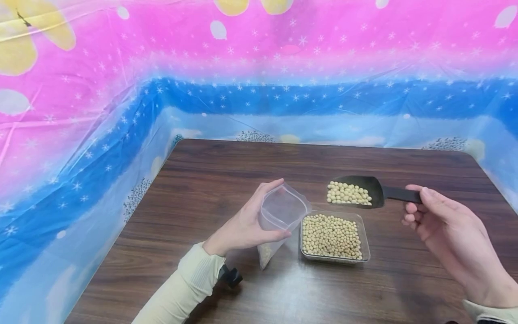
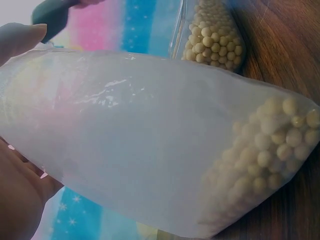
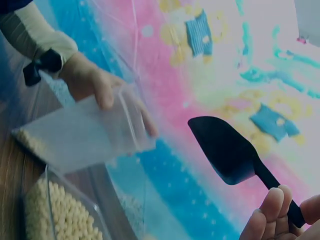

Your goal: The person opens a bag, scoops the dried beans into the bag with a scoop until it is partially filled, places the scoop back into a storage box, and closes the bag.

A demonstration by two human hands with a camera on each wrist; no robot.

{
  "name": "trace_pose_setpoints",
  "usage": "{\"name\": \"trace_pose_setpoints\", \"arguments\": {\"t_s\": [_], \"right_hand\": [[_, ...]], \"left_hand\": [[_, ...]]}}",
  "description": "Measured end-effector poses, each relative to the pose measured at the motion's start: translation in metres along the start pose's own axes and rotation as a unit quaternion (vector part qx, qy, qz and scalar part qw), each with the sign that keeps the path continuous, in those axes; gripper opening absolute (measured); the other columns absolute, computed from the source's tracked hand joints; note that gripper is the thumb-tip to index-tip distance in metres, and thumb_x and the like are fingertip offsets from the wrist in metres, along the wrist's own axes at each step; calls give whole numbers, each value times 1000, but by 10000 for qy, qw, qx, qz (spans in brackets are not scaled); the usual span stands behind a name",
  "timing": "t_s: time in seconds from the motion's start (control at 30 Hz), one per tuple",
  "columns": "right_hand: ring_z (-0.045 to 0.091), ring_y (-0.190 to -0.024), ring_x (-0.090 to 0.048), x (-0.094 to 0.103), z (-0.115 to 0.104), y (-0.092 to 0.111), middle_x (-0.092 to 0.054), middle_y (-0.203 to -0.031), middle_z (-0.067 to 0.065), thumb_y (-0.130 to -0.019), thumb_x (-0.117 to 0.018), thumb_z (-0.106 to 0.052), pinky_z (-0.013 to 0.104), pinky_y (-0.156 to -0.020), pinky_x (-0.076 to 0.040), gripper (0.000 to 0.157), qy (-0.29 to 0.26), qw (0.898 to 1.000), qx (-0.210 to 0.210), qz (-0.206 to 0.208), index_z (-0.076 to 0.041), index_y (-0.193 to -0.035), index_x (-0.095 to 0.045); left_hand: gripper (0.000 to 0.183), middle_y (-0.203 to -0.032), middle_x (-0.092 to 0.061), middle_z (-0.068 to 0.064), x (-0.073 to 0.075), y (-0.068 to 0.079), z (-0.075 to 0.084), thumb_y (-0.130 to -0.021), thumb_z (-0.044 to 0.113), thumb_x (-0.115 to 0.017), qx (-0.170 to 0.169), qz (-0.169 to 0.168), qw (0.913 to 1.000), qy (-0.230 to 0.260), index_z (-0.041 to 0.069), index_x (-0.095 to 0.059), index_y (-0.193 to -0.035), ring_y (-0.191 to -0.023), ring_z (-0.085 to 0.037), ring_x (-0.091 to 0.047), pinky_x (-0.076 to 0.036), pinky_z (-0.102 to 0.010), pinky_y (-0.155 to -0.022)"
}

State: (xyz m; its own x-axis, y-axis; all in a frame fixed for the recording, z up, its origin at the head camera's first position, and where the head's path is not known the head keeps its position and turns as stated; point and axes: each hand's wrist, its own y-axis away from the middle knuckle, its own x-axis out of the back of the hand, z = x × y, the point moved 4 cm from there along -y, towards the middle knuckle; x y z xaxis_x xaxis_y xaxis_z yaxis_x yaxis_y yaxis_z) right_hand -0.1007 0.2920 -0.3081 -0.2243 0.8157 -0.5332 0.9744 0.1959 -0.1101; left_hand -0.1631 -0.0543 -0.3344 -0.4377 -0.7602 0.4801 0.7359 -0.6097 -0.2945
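Observation:
My left hand (image 1: 247, 220) grips a translucent plastic bag (image 2: 135, 130) near its top, thumb and fingers curled round the spread mouth. Soybeans (image 2: 270, 155) lie in the bottom of the bag, which reaches down to the table. My right hand (image 1: 453, 229) holds a black scoop (image 1: 374, 191) by its handle, level in the air to the right of the bag. A heap of soybeans (image 1: 348, 193) sits in the scoop. Below it, a clear rectangular container (image 1: 366, 243) full of soybeans stands on the table, just right of the bag.
The dark wooden table (image 1: 194, 180) spreads beneath everything. A pink and blue patterned cloth (image 1: 259, 99) hangs behind it and along the left side. A black wrist mount (image 1: 231, 275) sticks out under my left cuff.

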Motion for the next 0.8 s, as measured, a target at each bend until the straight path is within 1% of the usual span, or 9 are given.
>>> {"name": "trace_pose_setpoints", "arguments": {"t_s": [0.13,0.23,0.4,0.53,0.7,0.8], "right_hand": [[20,-85,-59,-19,-1,-8,-61,-97,9,-107,-32,-10,29,-74,-53,34,155,9998,4,-100,3,-130,-52],[20,-86,-60,-31,0,-14,-61,-99,9,-106,-33,-10,29,-75,-53,33,269,9995,0,-149,3,-131,-52],[20,-88,-60,-47,1,-19,-61,-100,9,-106,-35,-11,28,-76,-53,33,446,9988,13,-195,3,-131,-52],[19,-89,-60,-56,1,-22,-64,-99,9,-106,-36,-11,27,-77,-52,33,673,9974,97,-235,3,-131,-52],[19,-89,-61,-61,-2,-23,-66,-97,9,-105,-38,-11,27,-78,-53,32,820,9962,224,-190,3,-131,-52],[19,-88,-62,-62,-3,-23,-67,-97,10,-105,-39,-10,27,-78,-53,32,825,9961,260,-152,3,-130,-53]], "left_hand": [[101,-141,-40,2,-1,-1,1,-73,20,-86,47,-40,10000,22,30,-23,-152,-119,-19,-50,-55,-33,-88],[102,-141,-40,-1,-1,-1,4,-73,16,-86,141,-65,9999,75,26,-24,-152,-120,-21,-50,-55,-33,-88],[99,-139,-41,-9,1,0,20,-73,8,-84,255,-77,9995,145,17,-25,-152,-120,-28,-49,-55,-34,-88],[96,-137,-42,-11,3,1,32,-74,7,-83,267,-86,9994,178,13,-26,-151,-120,-28,-49,-55,-33,-88],[95,-137,-42,-12,4,1,34,-74,6,-82,251,-77,9992,300,12,-26,-151,-119,-28,-49,-54,-33,-89],[96,-136,-42,-12,4,1,34,-74,5,-82,274,-82,9992,282,11,-26,-151,-118,-29,-50,-54,-33,-90]]}}
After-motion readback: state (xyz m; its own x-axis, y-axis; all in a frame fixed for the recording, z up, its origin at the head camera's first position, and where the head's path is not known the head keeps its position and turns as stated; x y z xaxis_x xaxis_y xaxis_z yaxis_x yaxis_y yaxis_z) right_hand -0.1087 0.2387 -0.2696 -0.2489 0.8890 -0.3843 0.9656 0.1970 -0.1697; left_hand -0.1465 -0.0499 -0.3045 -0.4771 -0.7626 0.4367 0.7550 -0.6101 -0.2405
